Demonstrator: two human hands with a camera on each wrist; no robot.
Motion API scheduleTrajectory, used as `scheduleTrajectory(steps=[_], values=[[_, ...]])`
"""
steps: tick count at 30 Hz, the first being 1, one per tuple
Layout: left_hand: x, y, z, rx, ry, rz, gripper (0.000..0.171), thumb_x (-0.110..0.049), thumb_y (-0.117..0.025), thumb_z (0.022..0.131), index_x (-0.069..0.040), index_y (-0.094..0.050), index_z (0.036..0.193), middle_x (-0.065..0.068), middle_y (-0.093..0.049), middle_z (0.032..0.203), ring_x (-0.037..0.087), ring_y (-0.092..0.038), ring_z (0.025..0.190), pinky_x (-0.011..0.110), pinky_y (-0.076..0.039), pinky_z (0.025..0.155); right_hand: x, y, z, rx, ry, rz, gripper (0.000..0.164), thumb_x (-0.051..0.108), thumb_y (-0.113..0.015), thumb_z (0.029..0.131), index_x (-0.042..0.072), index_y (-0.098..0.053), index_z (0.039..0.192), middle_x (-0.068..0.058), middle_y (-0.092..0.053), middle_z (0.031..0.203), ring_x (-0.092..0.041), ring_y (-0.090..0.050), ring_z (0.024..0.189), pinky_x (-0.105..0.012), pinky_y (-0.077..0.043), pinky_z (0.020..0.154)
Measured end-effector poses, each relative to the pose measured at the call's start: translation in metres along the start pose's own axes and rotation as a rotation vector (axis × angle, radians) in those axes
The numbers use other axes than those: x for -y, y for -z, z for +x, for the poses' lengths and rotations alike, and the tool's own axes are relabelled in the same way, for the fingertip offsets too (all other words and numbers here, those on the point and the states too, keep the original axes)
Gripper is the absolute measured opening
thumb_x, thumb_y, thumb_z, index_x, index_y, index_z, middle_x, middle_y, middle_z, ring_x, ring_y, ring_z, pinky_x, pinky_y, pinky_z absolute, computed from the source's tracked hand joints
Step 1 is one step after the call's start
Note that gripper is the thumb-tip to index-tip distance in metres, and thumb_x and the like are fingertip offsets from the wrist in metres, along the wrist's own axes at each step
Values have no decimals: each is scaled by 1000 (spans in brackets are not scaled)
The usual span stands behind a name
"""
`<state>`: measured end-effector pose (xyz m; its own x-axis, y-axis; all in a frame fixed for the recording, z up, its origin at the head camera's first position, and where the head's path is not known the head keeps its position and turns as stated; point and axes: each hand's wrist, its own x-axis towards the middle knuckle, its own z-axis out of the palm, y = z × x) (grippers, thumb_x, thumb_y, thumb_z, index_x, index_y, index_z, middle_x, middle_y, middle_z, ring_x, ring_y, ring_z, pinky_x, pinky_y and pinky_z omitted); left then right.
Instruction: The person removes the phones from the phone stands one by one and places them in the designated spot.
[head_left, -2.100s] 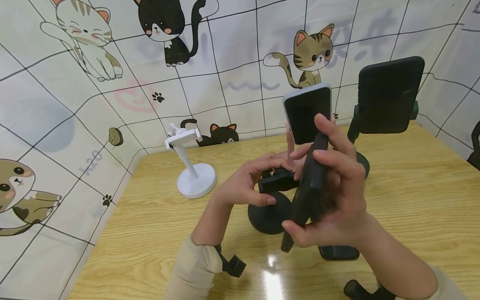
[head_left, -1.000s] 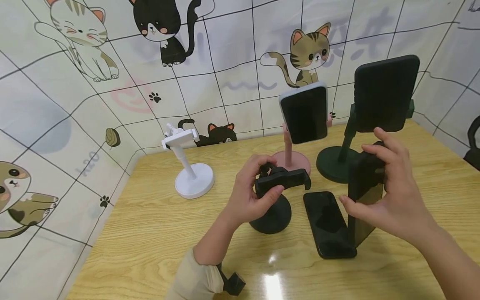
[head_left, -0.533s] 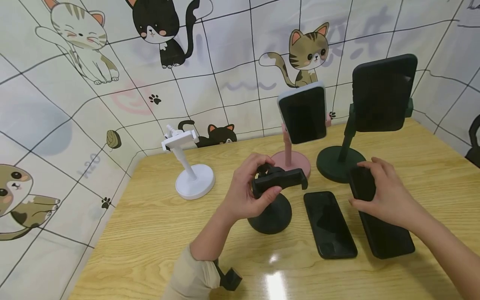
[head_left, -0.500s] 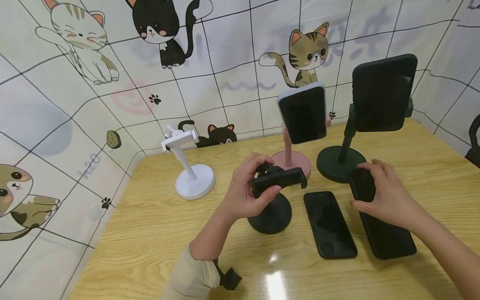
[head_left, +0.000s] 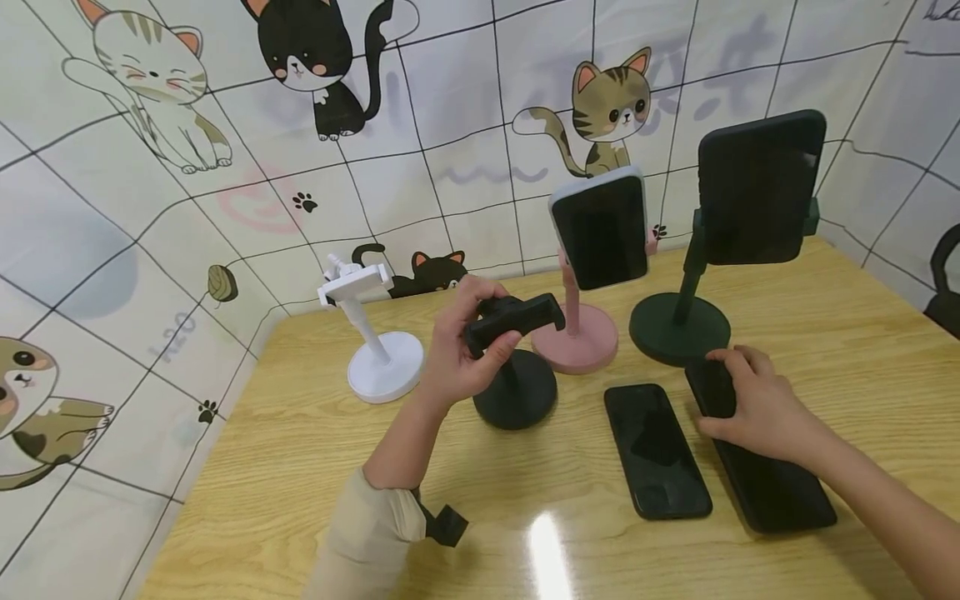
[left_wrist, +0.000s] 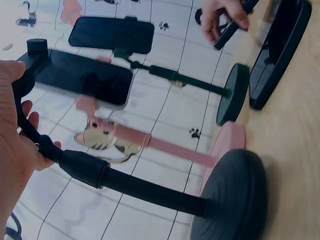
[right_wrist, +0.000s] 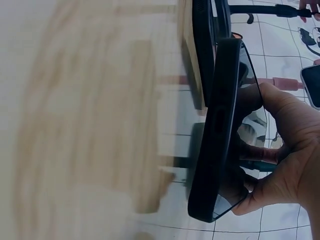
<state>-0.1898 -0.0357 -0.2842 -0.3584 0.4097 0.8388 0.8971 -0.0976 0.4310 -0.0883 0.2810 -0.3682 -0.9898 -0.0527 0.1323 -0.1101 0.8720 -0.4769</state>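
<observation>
My left hand (head_left: 459,348) grips the clamp head (head_left: 517,321) of a black phone stand, thumb along its front and fingers behind. No phone sits in that clamp. In the left wrist view, the stand's pole (left_wrist: 150,192) runs down to its round base (left_wrist: 232,200), close to the tabletop. At the right, my right hand (head_left: 765,408) holds a black phone (head_left: 787,493) by its upper end, thumb on one long edge and fingertips on the other. The right wrist view has this phone (right_wrist: 216,135) edge-on. Another black phone (head_left: 658,450) lies flat just left of it.
Behind stand a pink stand (head_left: 577,346) bearing a pale-rimmed phone (head_left: 603,233) and a dark green stand (head_left: 678,329) bearing a large black phone (head_left: 761,192). A white stand (head_left: 386,367) is at the back left. A cat-print sheet (head_left: 450,108) rises behind the wooden table (head_left: 315,467).
My right hand has brought the black phone from the clamp to the right and laid it down beside the other phone. My left hand has shifted the black stand left and back.
</observation>
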Motion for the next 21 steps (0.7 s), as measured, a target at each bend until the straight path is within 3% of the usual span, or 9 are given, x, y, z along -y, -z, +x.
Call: scheduleTrajectory(steps=[7, 15, 21], values=[[24, 17, 7, -16, -59, 86, 44, -39, -58, 84, 4, -53, 93, 12, -52, 84, 22, -43, 78, 38, -35, 72, 0, -5, 0, 39, -4, -8, 81, 22, -76, 65, -10, -31, 124, -43, -24, 121, -57, -47, 80, -66, -30, 72], [50, 34, 11, -78, -38, 120, 52, -42, -59, 84, 10, -54, 91, 21, -53, 85, 25, -43, 76, 35, -34, 68, 2, -10, 2, 73, -19, -4, 80, 26, -75, 65, -8, -32, 123, -42, -24, 122, -62, -42, 87, -67, -28, 74], [47, 36, 16, -69, -12, 85, 56, -39, -57, 85, 16, -50, 90, 28, -49, 83, 23, -40, 76, 32, -33, 69, 2, -13, 3, 97, -36, -8, 80, 27, -74, 66, -7, -31, 123, -43, -23, 122, -63, -41, 86, -68, -29, 73]])
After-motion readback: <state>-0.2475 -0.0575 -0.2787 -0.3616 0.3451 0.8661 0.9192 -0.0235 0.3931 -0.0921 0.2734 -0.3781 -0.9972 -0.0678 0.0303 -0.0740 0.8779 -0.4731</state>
